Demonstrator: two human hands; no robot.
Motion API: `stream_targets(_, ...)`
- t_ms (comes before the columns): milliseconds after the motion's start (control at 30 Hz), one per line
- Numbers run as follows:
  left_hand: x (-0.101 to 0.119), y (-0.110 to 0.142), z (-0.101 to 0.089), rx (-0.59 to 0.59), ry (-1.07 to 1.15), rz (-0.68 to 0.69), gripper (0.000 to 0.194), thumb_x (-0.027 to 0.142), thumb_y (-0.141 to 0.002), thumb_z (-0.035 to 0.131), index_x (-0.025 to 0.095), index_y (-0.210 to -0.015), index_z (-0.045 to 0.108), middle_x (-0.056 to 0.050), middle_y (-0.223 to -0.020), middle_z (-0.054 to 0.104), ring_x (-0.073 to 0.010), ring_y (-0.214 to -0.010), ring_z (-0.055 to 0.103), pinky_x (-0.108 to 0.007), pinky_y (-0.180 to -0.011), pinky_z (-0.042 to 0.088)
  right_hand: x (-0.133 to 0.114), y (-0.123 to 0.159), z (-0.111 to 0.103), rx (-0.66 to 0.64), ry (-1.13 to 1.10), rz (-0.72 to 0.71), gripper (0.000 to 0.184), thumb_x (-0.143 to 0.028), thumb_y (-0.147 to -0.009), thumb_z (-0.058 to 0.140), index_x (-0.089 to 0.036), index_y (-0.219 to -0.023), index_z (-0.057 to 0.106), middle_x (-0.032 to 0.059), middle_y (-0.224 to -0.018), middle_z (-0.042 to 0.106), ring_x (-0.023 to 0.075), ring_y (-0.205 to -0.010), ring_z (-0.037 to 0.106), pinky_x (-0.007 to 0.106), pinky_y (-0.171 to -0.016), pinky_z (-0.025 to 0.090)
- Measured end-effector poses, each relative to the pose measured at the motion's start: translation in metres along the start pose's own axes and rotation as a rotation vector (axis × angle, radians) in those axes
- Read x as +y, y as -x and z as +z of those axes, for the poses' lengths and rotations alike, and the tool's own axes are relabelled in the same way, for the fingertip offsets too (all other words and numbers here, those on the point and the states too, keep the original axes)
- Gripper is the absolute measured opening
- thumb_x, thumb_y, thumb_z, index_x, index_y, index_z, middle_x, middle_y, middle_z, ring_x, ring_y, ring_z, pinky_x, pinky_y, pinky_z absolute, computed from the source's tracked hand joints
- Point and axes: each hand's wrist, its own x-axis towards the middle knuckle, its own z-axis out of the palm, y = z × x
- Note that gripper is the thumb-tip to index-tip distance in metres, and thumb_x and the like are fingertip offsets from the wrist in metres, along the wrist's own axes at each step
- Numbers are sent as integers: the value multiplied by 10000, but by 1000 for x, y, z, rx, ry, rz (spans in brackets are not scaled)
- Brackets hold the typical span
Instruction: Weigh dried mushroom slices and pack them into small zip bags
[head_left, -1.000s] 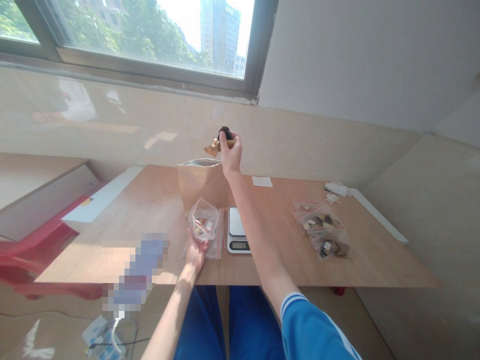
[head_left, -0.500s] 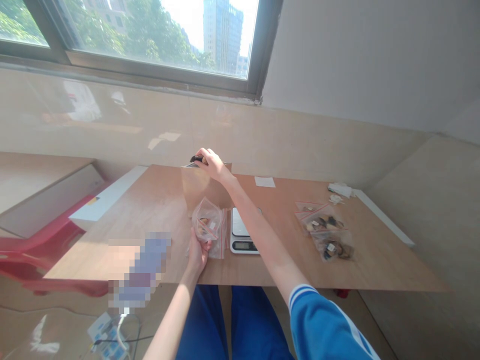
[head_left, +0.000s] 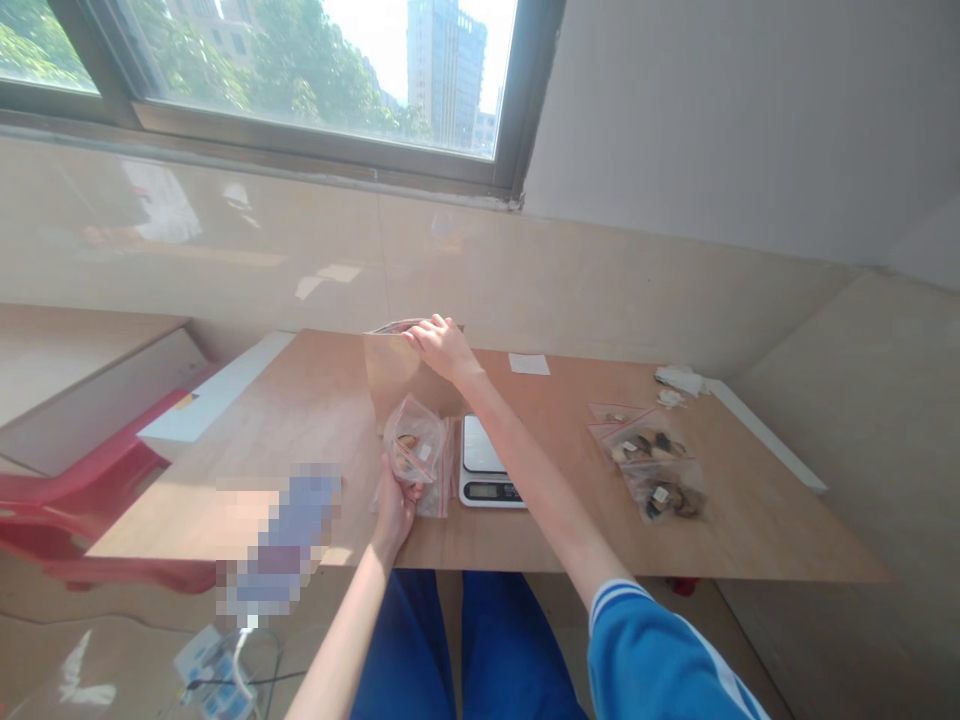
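A digital kitchen scale (head_left: 484, 460) sits on the wooden table (head_left: 750, 530), with zip bags (head_left: 656, 465) of what may be dried mushrooms to its right.

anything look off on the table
One thing: a pixelated patch over the near left edge of the table hides whatever is there. The kraft paper bag, digital scale and zip bags look normal.

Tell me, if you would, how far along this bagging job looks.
Done: filled zip bags lie at the table's right. In hand: the left hand grips another zip bag; the right hand is at the rim of the kraft paper bag. Remaining: the digital scale holds nothing visible.
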Motion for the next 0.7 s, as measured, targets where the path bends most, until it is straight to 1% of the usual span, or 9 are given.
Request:
stream_targets(67,-1,-3,-1,10,-15,-2,327,436,-802,541,160,-965,610,-21,-640,608,-86,-477,513,-165,-384,382,-8,18,0,30,158,-104,169,-162,-874,453,-196,-792,597,70,-938,610,216,-1012,480,366,-953,296)
stream_targets(133,-2,-5,-1,18,-34,-6,315,432,-810,527,166,-955,614,-33,-643,612,-99,-496,534,-171,-384,382,-17,39,-1,75,145,-96,216,-124,-873,385,-194,-874,590,74,-999,594,200,-995,496,332,-915,345)
stream_targets(167,-3,-6,-1,20,-44,-7,308,431,-814,519,169,-943,616,-32,-635,609,-100,-488,531,-173,-382,380,-21,51,-1,47,98,-65,238,-103,-857,371,-193,-863,591,62,-963,599,183,-940,522,302,-865,380)
stream_targets(200,-3,-7,-1,20,-53,-5,301,431,-817,514,171,-930,616,-28,-624,604,-98,-478,525,-175,-382,380,-24,63,-2,-26,38,-25,258,-79,-833,365,-194,-821,596,43,-895,607,164,-863,545,272,-801,408)
stream_targets(300,-4,-6,-2,5,-82,10,299,444,-800,535,165,-870,613,1,-562,564,-89,-449,496,-177,-391,385,-23,94,-3,-386,-115,85,281,-33,-743,396,-196,-689,618,-15,-702,610,123,-673,560,212,-642,420)
stream_targets(367,-4,-4,-2,-21,-104,25,301,453,-771,570,159,-823,611,19,-521,529,-87,-444,480,-176,-395,379,-18,110,-1,-499,-131,108,248,-28,-675,468,-197,-701,647,-22,-699,624,128,-683,570,204,-627,421)
stream_targets(500,-4,1,-2,-66,-153,52,297,447,-719,628,152,-711,594,30,-490,503,-68,-404,410,-173,-372,327,-8,124,4,-440,-142,19,269,-86,-580,627,-190,-827,652,11,-863,644,161,-833,579,225,-695,446)
stream_targets(600,-4,4,0,-73,-192,67,276,415,-691,658,148,-687,585,44,-474,491,-47,-370,351,-165,-350,270,-5,124,6,-550,-148,-76,150,-156,-572,675,-192,-711,629,-9,-788,626,145,-762,566,225,-680,443)
stream_targets(700,-5,6,1,-86,-224,80,250,384,-667,677,155,-722,593,60,-475,485,-46,-367,347,-169,-359,269,-3,124,11,-538,-135,-114,86,-179,-563,672,-195,-581,589,-27,-693,600,138,-709,538,226,-657,429)
